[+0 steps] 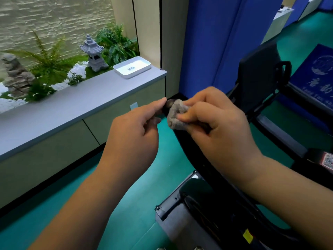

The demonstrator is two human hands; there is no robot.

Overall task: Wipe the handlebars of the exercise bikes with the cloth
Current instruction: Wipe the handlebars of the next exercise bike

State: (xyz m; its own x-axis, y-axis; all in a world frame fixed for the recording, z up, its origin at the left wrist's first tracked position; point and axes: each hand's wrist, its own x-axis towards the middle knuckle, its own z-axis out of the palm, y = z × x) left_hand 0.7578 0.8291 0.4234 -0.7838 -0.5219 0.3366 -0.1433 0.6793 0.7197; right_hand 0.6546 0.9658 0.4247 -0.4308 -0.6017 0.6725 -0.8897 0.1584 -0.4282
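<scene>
Handlebar (182, 141), black, curved: it rises from the lower right of the view and ends at a rounded tip between your two hands, above the green floor (137, 204).

Cloth (175, 115), grey, fuzzy, bunched: it is wrapped over the handlebar just below the tip. Your right hand (221, 130) is closed on it, thumb pressed onto the front of the wad, fingers curled round cloth and bar together.

Left hand (133, 134): it sits just left of the cloth, fingers pinched together at the dark handlebar tip. Contact looks likely, but the fingertips hide the exact point, so you cannot tell how firmly the tip is held.

Bike frame (203, 210), grey and black: below the handlebar, with a small yellow label on its lower casing.

Seat back (259, 73), black: behind the cloth and to its right, a strap loop at its right edge.

Blue partition (207, 42): directly behind the handlebar tip, running up out of view.

Blue mat (317, 78) with pale lettering: far right of the handlebar, on the floor.

Bench (72, 109), grey top over pale green fronts: left of the handlebar, well apart from it.

White tray (132, 67): on the far end of the bench top, something small and dark inside, too small to identify.

Stone lantern (93, 53), ferns and white pebbles: behind the bench, against a pale brick wall.
</scene>
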